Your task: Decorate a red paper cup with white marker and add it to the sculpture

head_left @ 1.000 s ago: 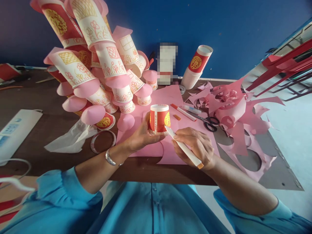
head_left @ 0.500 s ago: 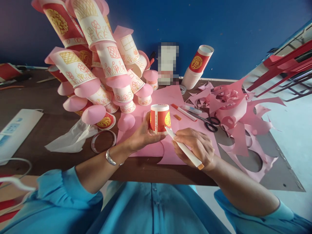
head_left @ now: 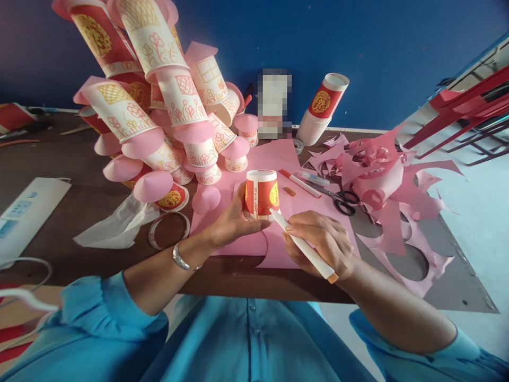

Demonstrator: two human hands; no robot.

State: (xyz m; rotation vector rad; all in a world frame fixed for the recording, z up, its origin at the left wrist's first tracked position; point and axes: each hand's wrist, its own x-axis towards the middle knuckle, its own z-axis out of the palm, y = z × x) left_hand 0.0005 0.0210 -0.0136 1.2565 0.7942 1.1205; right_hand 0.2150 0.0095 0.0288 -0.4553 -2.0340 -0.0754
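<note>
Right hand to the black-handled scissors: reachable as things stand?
Probably yes: the scissors lie just beyond the right hand, handles uncovered. But that hand holds a white marker, so it would likely need freeing first.

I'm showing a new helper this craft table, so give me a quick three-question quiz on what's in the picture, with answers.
1. Which hand holds a red cup?
2. Fill in the blank: the right hand grips a white ____.
3. True or false: the scissors lie to the right of the held cup.

Key: 1, the left hand; 2, marker; 3, true.
</note>
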